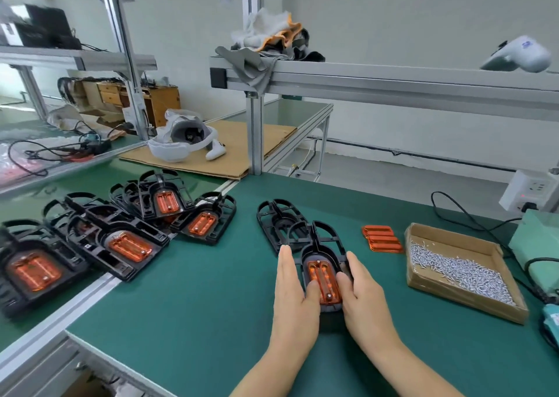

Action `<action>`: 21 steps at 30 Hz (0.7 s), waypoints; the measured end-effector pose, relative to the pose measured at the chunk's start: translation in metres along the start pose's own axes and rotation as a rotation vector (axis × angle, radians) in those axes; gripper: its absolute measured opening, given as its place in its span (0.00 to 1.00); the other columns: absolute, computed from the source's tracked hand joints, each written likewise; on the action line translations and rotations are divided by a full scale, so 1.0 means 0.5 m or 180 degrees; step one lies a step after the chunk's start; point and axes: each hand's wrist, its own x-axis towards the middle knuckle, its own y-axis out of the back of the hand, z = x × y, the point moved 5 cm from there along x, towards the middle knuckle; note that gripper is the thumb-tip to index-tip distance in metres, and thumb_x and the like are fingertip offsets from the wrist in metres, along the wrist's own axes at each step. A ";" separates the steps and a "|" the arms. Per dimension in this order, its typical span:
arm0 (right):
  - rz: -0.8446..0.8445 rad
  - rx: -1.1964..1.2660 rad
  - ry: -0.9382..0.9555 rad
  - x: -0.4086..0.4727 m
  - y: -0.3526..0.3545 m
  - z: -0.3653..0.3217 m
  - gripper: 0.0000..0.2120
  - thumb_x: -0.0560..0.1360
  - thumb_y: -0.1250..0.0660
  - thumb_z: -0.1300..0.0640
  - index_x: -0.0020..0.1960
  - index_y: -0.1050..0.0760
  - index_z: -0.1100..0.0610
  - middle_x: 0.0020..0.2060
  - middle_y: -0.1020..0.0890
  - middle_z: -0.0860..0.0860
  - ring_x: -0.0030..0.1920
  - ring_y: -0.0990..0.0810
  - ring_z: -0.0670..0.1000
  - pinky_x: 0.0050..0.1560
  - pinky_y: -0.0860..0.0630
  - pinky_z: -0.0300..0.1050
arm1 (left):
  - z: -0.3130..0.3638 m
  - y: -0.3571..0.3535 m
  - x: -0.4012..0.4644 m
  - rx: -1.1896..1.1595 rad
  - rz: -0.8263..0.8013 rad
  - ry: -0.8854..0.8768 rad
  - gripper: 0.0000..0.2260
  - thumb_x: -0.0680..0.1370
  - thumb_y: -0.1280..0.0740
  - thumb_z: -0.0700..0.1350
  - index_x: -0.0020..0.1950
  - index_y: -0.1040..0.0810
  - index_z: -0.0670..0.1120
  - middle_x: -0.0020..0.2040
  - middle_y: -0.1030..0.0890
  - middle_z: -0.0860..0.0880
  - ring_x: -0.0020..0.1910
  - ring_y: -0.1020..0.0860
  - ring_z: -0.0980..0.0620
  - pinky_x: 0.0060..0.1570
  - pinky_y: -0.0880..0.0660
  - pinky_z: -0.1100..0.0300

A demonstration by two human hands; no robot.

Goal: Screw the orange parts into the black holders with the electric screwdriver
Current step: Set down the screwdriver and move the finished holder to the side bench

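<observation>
Both hands, left hand (pixel 295 287) and right hand (pixel 361 287), fingers straight, flank black plastic holder (pixel 314 245); loosened pressure could shift the translucent orange insert (pixel 323 280).

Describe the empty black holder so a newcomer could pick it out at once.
Start at the green mat and find the two hands around a holder with an orange part. The empty black holder lies just behind that one, partly under it. Unlike every other holder in view, it shows no orange insert.
</observation>
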 end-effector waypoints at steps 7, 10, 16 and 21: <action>-0.0385 0.0177 0.0362 0.025 -0.095 -0.089 0.22 0.83 0.46 0.57 0.77 0.42 0.57 0.74 0.34 0.51 0.74 0.38 0.47 0.68 0.44 0.33 | -0.012 0.120 0.012 -0.0116 0.0711 0.0131 0.32 0.80 0.41 0.39 0.78 0.53 0.57 0.76 0.47 0.61 0.74 0.47 0.64 0.74 0.45 0.58; -0.0526 0.0245 0.0531 0.039 -0.142 -0.134 0.23 0.83 0.45 0.57 0.77 0.42 0.57 0.74 0.35 0.50 0.73 0.38 0.46 0.67 0.46 0.31 | -0.018 0.177 0.019 -0.0108 0.0976 0.0127 0.32 0.80 0.41 0.40 0.77 0.54 0.58 0.76 0.49 0.64 0.73 0.49 0.67 0.72 0.48 0.64; -0.0844 0.0203 0.0917 0.084 -0.240 -0.234 0.23 0.83 0.45 0.56 0.77 0.41 0.58 0.74 0.34 0.51 0.74 0.38 0.47 0.66 0.47 0.29 | -0.036 0.290 0.053 -0.0102 0.1424 0.0092 0.31 0.81 0.41 0.40 0.78 0.55 0.55 0.77 0.52 0.63 0.73 0.52 0.68 0.69 0.53 0.69; -0.0973 0.0168 0.1086 0.139 -0.311 -0.318 0.22 0.83 0.44 0.57 0.76 0.40 0.58 0.70 0.29 0.53 0.71 0.32 0.52 0.65 0.39 0.36 | -0.036 0.378 0.106 -0.0257 0.1809 0.0021 0.31 0.80 0.42 0.37 0.78 0.52 0.53 0.77 0.50 0.61 0.73 0.52 0.67 0.68 0.53 0.71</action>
